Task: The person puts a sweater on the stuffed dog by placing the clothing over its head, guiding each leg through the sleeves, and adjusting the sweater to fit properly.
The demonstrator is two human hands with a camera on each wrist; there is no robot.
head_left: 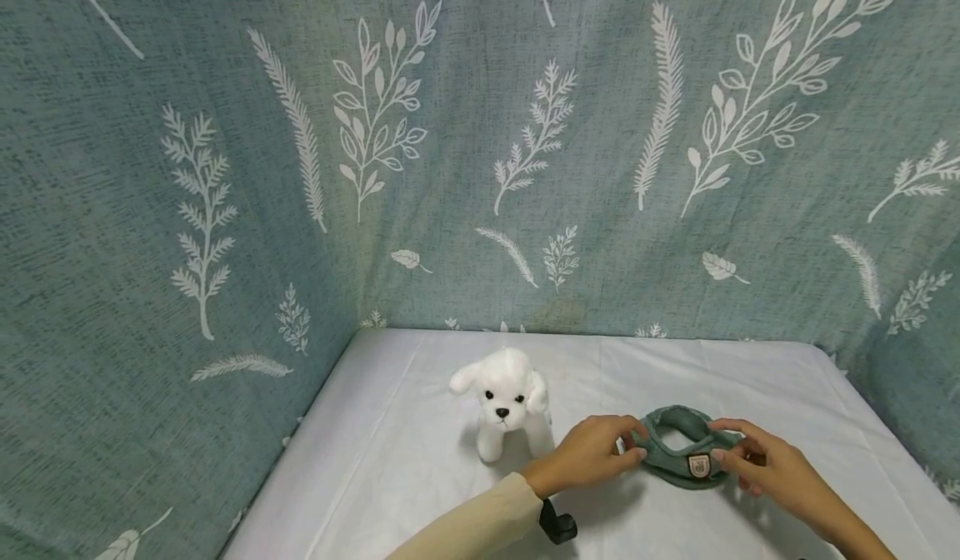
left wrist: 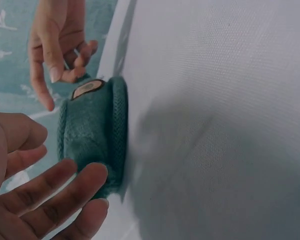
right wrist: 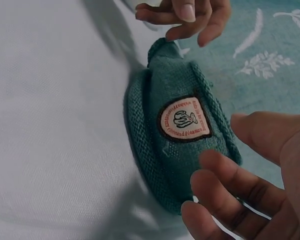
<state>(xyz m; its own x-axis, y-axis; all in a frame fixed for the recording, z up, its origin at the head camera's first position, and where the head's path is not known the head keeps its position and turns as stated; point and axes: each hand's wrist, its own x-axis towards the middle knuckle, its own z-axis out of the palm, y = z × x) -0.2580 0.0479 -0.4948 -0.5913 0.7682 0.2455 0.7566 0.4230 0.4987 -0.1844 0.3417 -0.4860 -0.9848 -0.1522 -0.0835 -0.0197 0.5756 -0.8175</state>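
A green knitted band point(head_left: 686, 477) with rolled edges stands as a ring on the white table, its opening facing up. On its front is a pale patch point(right wrist: 185, 118) with a dark border and a small printed picture. My left hand point(head_left: 592, 452) is at the band's left end, thumb and fingers spread, with fingertips right at the knit. At the opposite end is my right hand point(head_left: 765, 460). In the right wrist view its fingers point(right wrist: 225, 185) are loosely bent beside the band, thumb apart. Neither hand is curled round the knit.
A white plush dog point(head_left: 504, 402) stands left of the band, facing the camera, partly behind the left forearm. A small black piece point(head_left: 557, 522) shows beneath the left sleeve point(head_left: 480, 518). Blue-green curtains point(head_left: 465, 127) with white leaf prints enclose the white-covered table point(head_left: 405, 460).
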